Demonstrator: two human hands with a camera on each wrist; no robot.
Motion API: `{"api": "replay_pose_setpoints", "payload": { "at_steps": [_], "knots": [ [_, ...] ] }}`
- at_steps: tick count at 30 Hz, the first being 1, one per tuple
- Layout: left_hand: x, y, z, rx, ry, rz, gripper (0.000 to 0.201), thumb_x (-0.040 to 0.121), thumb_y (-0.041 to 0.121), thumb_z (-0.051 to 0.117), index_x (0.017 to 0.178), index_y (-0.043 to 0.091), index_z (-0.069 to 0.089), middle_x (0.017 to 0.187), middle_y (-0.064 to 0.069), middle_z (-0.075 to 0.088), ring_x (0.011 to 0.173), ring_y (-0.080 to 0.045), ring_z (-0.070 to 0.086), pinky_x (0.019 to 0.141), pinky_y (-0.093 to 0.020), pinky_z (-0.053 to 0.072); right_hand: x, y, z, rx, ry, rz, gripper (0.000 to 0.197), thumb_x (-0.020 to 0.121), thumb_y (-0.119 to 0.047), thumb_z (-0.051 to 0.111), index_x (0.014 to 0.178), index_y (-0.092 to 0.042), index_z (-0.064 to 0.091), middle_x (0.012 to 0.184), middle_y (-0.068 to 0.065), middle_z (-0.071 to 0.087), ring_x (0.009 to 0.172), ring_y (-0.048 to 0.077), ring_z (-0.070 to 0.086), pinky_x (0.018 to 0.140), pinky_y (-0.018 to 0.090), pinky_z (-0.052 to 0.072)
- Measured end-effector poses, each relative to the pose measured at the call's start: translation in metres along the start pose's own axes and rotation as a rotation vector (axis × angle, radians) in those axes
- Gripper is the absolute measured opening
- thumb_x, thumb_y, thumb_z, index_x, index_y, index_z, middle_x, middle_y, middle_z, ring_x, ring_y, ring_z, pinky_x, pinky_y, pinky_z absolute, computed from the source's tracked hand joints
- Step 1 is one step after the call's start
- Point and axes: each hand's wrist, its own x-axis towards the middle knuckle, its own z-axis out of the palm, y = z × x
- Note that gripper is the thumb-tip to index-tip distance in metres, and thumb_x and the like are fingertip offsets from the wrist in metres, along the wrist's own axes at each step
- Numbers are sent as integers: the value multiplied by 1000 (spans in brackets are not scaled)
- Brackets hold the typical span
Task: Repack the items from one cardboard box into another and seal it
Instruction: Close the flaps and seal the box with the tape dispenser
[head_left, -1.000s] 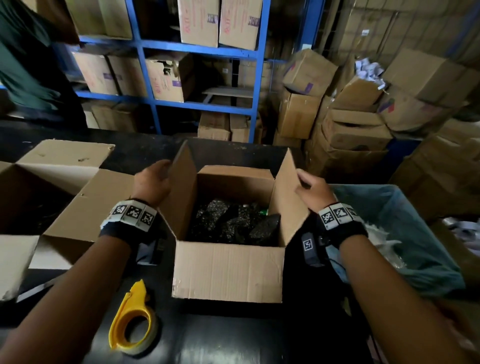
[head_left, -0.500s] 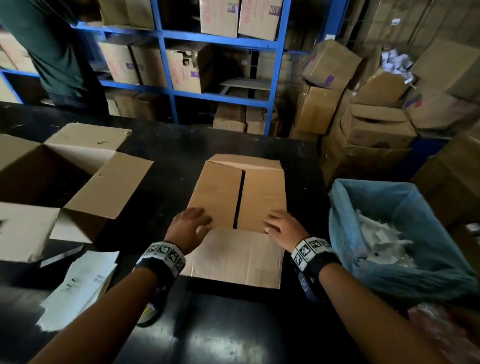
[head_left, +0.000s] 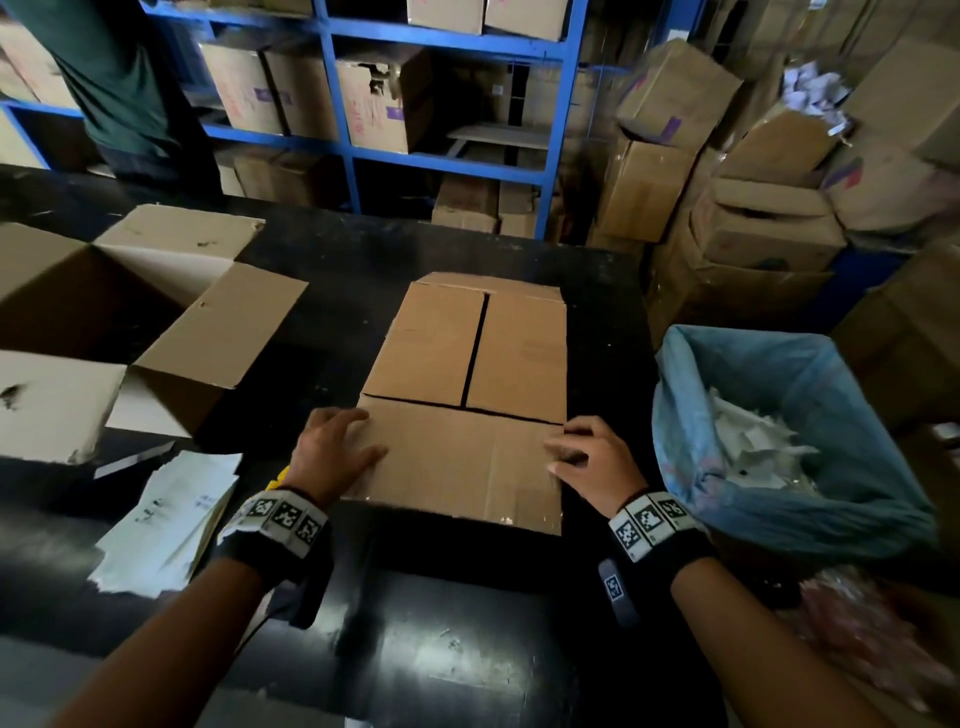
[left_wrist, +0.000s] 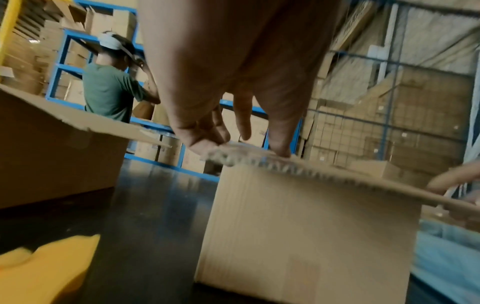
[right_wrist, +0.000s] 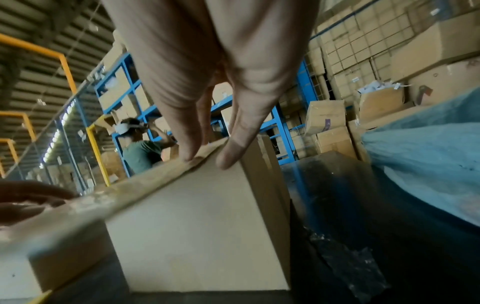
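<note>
A small cardboard box (head_left: 470, 348) stands mid-table with its two side flaps folded flat, a dark slit between them; its contents are hidden. The near flap (head_left: 457, 462) juts toward me over the front wall (left_wrist: 306, 236). My left hand (head_left: 332, 447) lies on the flap's left end, its fingers (left_wrist: 279, 148) straight on top. At the flap's right end my right hand (head_left: 582, 457) has its fingers (right_wrist: 228, 158) curled over the corner. A large cardboard box (head_left: 78, 312) stands open at the left.
A yellow tape dispenser (left_wrist: 46, 267) lies under my left wrist. Loose papers (head_left: 166, 519) lie at the front left. A blue-lined bin (head_left: 857, 499) holding paper scraps stands right of the table. A person in green (head_left: 114, 78) is at the blue shelves (head_left: 441, 47) behind.
The small box was open with dark items showing and my hands on its side flaps. Both side flaps are now folded down, and my hands have come back to the near flap.
</note>
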Motion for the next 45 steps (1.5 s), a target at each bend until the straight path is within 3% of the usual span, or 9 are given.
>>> {"api": "replay_pose_setpoints", "payload": {
  "at_steps": [6,11,16,20,24,27,32,37,45],
  "knots": [
    [-8,37,-54,-261,-37,102,19,87,36,63,97,21,70,85,7,69,84,-5,63,74,-19,44,-11,-37,-33,179,-90,-120,17,86,-25,68,100,-19,76,103,-9,70,98,0,63,90,19,48],
    [1,41,-66,-364,-34,181,11,87,37,62,94,31,67,91,12,69,89,0,64,82,-26,52,0,-54,-52,253,-31,-164,27,85,-25,69,110,-16,71,109,-4,71,102,-1,63,93,17,48],
    [27,45,-56,-91,260,367,27,90,26,61,116,20,62,106,-4,69,81,-24,67,71,-33,53,36,-61,-57,51,168,-275,26,90,-13,62,115,-9,68,110,4,70,101,1,59,91,-1,36],
    [64,45,-48,14,326,414,42,89,23,62,130,23,53,103,-9,68,78,-31,65,61,-40,54,73,-55,-51,-81,300,-303,30,87,-8,65,117,-9,67,98,10,66,90,16,62,85,14,43],
    [102,47,-32,91,179,384,55,90,28,61,141,24,40,117,-15,61,92,-34,63,71,-42,51,103,-40,-41,-172,294,-206,34,85,-10,67,119,-11,66,109,12,62,98,26,62,87,21,43],
    [136,38,-13,262,-90,319,66,90,47,48,146,23,23,141,-11,43,122,-35,49,98,-51,42,121,-24,-32,-260,84,-25,47,89,-22,62,135,-17,53,139,4,50,125,24,50,104,29,40],
    [172,31,9,495,-413,236,62,92,56,34,146,31,18,157,-4,5,141,-35,16,110,-57,27,145,4,-16,-408,-300,129,52,94,-38,52,142,-23,42,155,1,29,143,21,24,117,31,19],
    [212,22,20,449,-474,254,64,93,60,27,149,34,12,159,-3,-1,144,-31,9,114,-53,20,197,14,-24,-366,-234,214,44,87,-45,60,128,-27,59,149,3,38,137,22,34,114,36,27],
    [237,15,41,346,-447,312,81,82,69,18,151,28,7,159,-9,0,144,-26,13,115,-44,22,299,23,-34,-393,-257,407,53,97,-44,44,142,-16,43,147,10,43,132,30,43,105,32,35]
  ]
}}
